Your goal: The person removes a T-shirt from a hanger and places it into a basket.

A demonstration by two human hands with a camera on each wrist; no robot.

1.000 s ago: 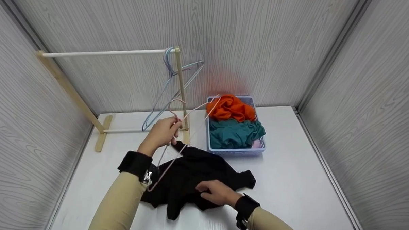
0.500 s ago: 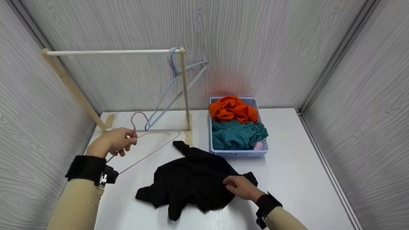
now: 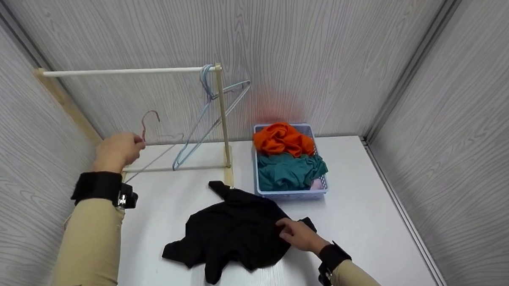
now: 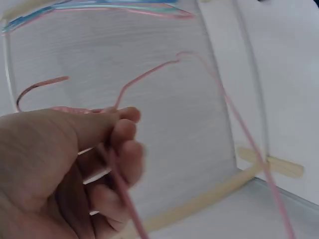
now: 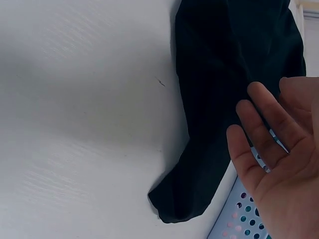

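Note:
My left hand point(image 3: 118, 150) pinches a pink wire clothes hanger point(image 4: 238, 119) just under its hook, between thumb and fingers. The hook points up, level with the space below the rack's top bar in the head view, and the forearm hides part of the wire. Spread on the table lies a crumpled black garment point(image 3: 234, 227) with sleeve-like ends sticking out. Over its right side hovers my right hand point(image 3: 300, 234), fingers loosely bent and holding nothing. The right wrist view shows that palm point(image 5: 294, 184) beside one sleeve-like end.
A rack with a white top bar point(image 3: 125, 72) and wooden legs stands at the back left. Blue hangers point(image 3: 191, 147) hang at its right end. Behind the garment is a lilac basket point(image 3: 293, 195) with orange cloth point(image 3: 282, 137) and teal cloth point(image 3: 289, 171).
My left hand has carried the pink hanger leftward, away from above the garment, then up toward the rack. My right hand has shifted right over the garment, then stayed nearly still.

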